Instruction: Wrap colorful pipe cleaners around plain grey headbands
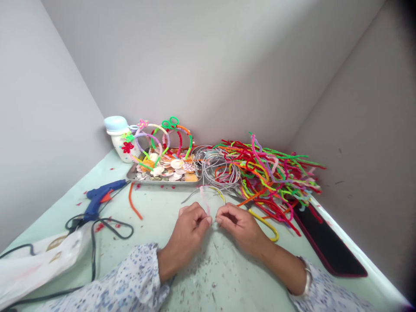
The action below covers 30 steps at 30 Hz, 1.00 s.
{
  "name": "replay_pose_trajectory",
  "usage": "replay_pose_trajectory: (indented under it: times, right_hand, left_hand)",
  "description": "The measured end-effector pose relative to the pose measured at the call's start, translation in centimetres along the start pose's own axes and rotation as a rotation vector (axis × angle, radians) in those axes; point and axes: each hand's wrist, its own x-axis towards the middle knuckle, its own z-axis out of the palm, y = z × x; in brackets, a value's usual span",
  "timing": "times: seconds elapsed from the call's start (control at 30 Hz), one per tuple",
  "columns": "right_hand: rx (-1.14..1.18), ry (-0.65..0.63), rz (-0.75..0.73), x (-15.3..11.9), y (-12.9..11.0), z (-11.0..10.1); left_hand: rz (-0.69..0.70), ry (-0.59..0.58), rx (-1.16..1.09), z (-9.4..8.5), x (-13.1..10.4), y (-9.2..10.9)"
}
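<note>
My left hand (191, 227) pinches a pale pink fuzzy stem (204, 199), which rises above the fingertips. Just to its right, my right hand (240, 225) has its thumb and index finger pressed together near the other fingertips; what they hold is too small to make out. A thin wire hoop with a yellow section (218, 193) arches behind both hands. Beyond it sits a coil of grey wire hoops (221, 167). A yellow-handled tool (268, 225) lies beside my right hand.
A metal tray (164, 183) of shells and decorated hoops stands at the back, by a white cup (125, 145). Colourful fuzzy stems (273, 173) are heaped right. A blue glue gun (100, 197), its cable and a plastic bag (42, 264) lie left, a black mat (331, 242) right.
</note>
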Motion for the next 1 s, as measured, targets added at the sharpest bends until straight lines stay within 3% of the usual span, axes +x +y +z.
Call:
replay_pose_trajectory:
  times: [0.43,0.57,0.67,0.83,1.0]
  right_hand:
    - [-0.063,-0.019,-0.027,0.0,0.0,0.0]
    - [0.023,-0.015,0.049,0.1,0.3,0.1]
    - [0.139,-0.014,0.149,0.2,0.5,0.2]
    - [0.263,0.009,0.241,0.4,0.6,0.1]
    - [0.283,0.014,0.274,0.5,0.6,-0.1]
  left_hand:
    - [-0.080,-0.054,0.050,0.1,0.2,0.1]
    - [-0.068,-0.037,0.087,0.1,0.0,0.1]
    - [-0.062,0.041,0.091,-0.2,-0.1,0.3]
    - [0.091,0.192,0.124,-0.4,-0.7,0.9]
    - [0.225,0.167,0.223,-0.1,-0.8,0.8]
